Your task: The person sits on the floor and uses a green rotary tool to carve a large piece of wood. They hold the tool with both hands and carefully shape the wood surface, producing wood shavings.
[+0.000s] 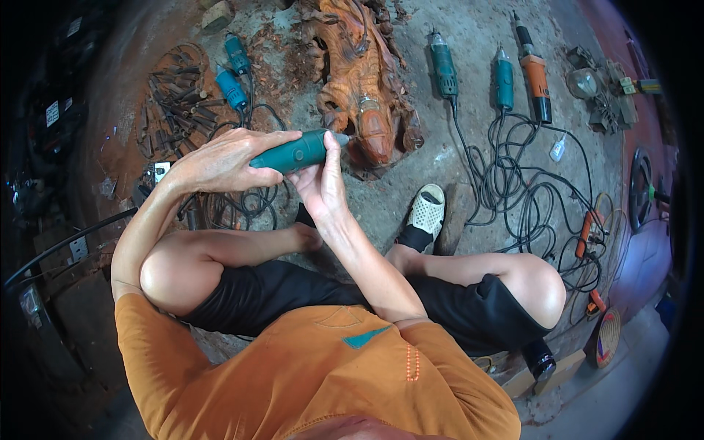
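Observation:
Between my hands is a green die grinder (292, 154), held nearly level with its grey nose to the right. My left hand (224, 160) wraps the tool's rear end, thumb below and fingers over the top. Close to the nose, my right hand (321, 182) grips from beneath, its thumb standing up against the front of the body. Just beyond the nose, on the floor, lies a carved reddish-brown wood piece (353, 66) with a rounded near end. Whether a bit sits in the nose is too small to tell.
Two teal power tools (232, 88) and a pile of chisels (176, 103) lie at the far left. Two green grinders (443, 67) and an orange one (537, 84) lie at the right, with tangled black cords (513, 176). A white clog (427, 210) is near my foot beside a wood block (456, 218).

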Available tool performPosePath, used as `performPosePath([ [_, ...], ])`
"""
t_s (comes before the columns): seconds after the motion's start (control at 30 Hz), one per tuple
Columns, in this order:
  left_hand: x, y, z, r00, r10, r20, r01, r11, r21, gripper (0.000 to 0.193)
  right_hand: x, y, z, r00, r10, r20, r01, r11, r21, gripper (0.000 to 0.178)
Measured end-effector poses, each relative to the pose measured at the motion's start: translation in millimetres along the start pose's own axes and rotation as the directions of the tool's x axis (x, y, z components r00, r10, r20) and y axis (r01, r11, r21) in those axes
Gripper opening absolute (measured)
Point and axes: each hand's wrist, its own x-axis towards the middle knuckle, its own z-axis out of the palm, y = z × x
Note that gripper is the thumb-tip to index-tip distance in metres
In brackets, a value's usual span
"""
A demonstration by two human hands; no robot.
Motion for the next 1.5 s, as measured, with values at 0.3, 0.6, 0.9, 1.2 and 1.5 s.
performPosePath([
  [0.3,-6,-1,-8,0.997,-0.071,-0.028,0.068,0.993,-0.096,0.073,6,-3,7,0.999,0.03,0.011,-0.029,0.998,-0.064,0.057],
  [0.6,9,5,3,0.989,-0.091,-0.115,0.096,0.995,0.036,0.07,28,-21,1,0.99,0.066,0.125,-0.06,0.997,-0.051,0.057],
  [0.9,15,24,-2,0.993,-0.114,-0.022,0.116,0.985,0.126,0.072,26,-20,-7,0.986,0.045,0.159,-0.055,0.997,0.061,0.052],
  [1.2,16,27,4,0.996,-0.073,-0.053,0.08,0.988,0.135,0.069,22,-20,-7,0.989,0.047,0.137,-0.06,0.994,0.088,0.048],
  [1.5,12,29,-3,0.996,-0.092,-0.012,0.092,0.993,0.069,0.07,12,-18,-4,0.995,0.056,0.087,-0.061,0.997,0.054,0.051],
])
